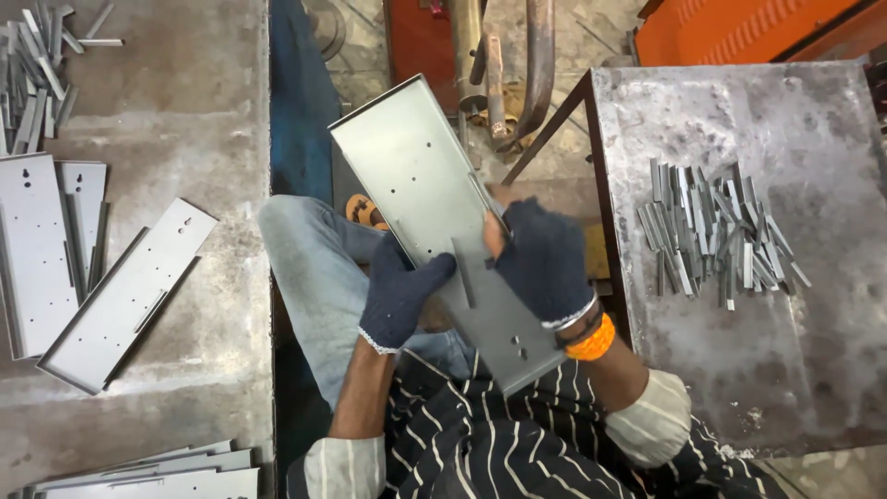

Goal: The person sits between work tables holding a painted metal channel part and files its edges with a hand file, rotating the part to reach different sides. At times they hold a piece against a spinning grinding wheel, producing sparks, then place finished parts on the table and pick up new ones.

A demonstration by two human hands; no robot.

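Observation:
A long grey sheet-metal panel (416,176) with small holes and folded edges lies slanted across my lap, its far end pointing up-left. My left hand (399,294), in a dark knit glove, grips its left edge near the middle. My right hand (543,261), also gloved and with an orange band at the wrist, holds the right edge. Between the two hands a narrow metal strip (465,273) rests on the panel's face.
A heap of short metal strips (711,233) lies on the worn steel table (785,370) at right. On the concrete at left are more grey panels (125,296), a stack (157,476) at the bottom and loose strips (37,74) top left. Pipes and an orange machine (748,28) stand ahead.

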